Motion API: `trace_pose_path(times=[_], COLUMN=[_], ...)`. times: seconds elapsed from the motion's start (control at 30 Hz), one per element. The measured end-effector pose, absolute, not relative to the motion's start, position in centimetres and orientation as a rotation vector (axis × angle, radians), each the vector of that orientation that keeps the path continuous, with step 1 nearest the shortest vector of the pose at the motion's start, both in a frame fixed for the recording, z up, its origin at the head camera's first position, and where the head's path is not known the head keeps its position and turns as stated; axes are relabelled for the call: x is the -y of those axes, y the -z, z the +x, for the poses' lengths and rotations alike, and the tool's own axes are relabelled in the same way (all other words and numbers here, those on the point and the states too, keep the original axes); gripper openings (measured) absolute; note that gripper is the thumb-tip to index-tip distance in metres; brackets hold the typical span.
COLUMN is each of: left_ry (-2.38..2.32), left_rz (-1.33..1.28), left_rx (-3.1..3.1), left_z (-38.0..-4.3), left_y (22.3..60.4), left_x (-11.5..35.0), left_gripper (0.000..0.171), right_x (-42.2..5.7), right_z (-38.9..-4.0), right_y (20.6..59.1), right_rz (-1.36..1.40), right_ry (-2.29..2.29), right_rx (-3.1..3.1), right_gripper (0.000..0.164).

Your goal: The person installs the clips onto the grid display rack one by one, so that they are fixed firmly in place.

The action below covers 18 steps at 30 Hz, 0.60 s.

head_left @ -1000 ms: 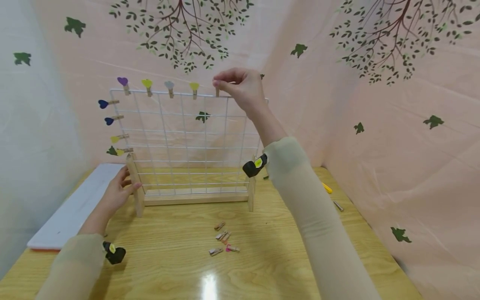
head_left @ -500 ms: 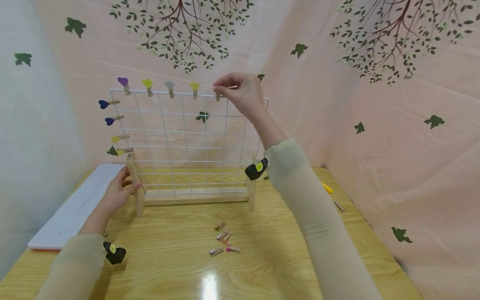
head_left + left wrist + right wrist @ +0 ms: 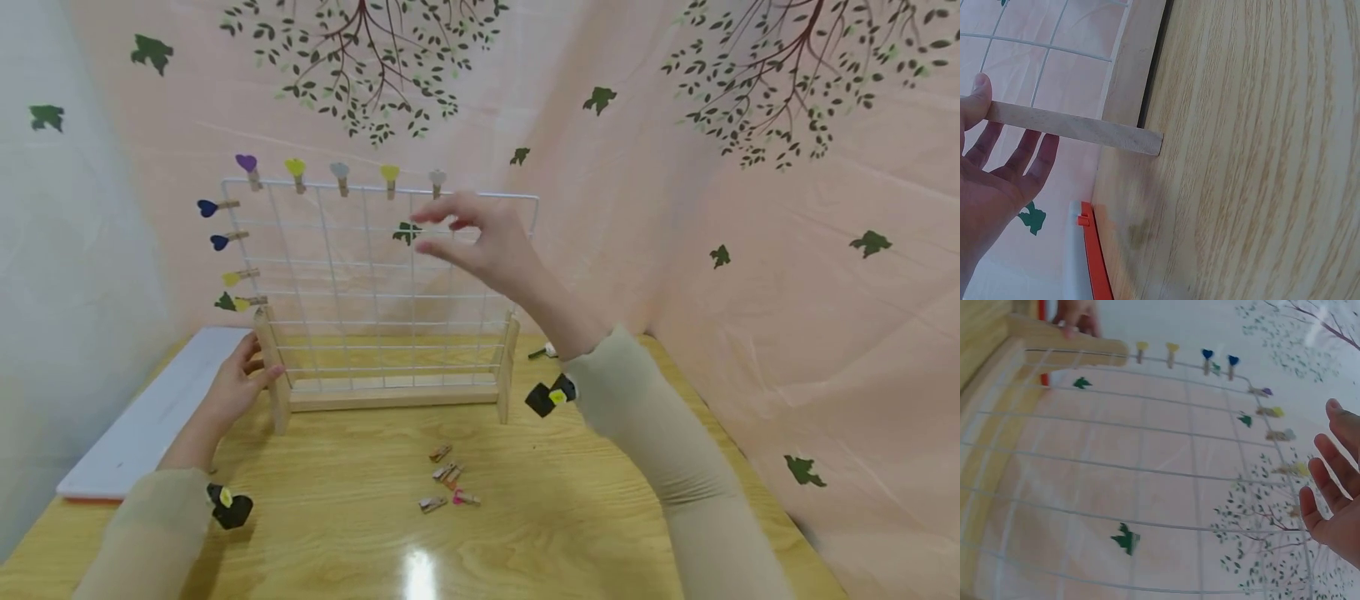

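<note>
A white wire grid (image 3: 495,196) stands upright in a wooden stand (image 3: 397,400). My left hand (image 3: 232,390) grips the stand's left post (image 3: 1079,125), thumb on one side and fingers on the other. Heart-topped mini clothespins line the grid's top and left edges, among them a purple one (image 3: 247,165), a dark blue one (image 3: 207,208) and a pale grey one (image 3: 437,179) at the right of the row. Just below that grey clothespin, in front of the grid, my right hand (image 3: 487,237) holds nothing, its thumb and fingers apart.
Several loose clothespins (image 3: 447,472) lie on the wood-grain table (image 3: 337,517) before the stand, one with a pink heart (image 3: 459,497). A white board (image 3: 142,425) with a red edge lies at the left. Behind the right post is a small white item with a green stem (image 3: 537,353).
My right hand has let go of the grey-heart clothespin, which stays clipped on the top wire. It has moved down, and its fingers have spread. My left hand stays on the post.
</note>
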State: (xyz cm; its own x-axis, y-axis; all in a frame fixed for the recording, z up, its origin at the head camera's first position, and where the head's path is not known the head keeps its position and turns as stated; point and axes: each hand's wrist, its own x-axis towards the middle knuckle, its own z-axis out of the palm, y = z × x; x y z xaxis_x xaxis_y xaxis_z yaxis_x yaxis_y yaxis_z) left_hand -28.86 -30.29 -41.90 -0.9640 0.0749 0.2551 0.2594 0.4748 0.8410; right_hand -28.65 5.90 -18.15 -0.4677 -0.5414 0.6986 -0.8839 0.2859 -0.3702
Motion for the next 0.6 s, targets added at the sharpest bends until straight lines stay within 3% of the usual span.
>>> trace_pose_path(times=[0.4,0.6], left_ry=[1.455,1.452], left_rz=[-0.308,-0.311], left_rx=[2.518,2.513], left_z=[-29.0,-29.1], left_y=[41.7,42.0], left_x=[30.1,30.2], left_gripper=[0.066,0.065], right_x=[-7.3,-7.9], right_z=[-28.9,-30.0], right_y=[35.6,41.9], right_rz=[1.595,1.695], right_ry=[-0.720,-0.685], right_rx=[2.590,2.657], right_gripper=[0.036,0.033])
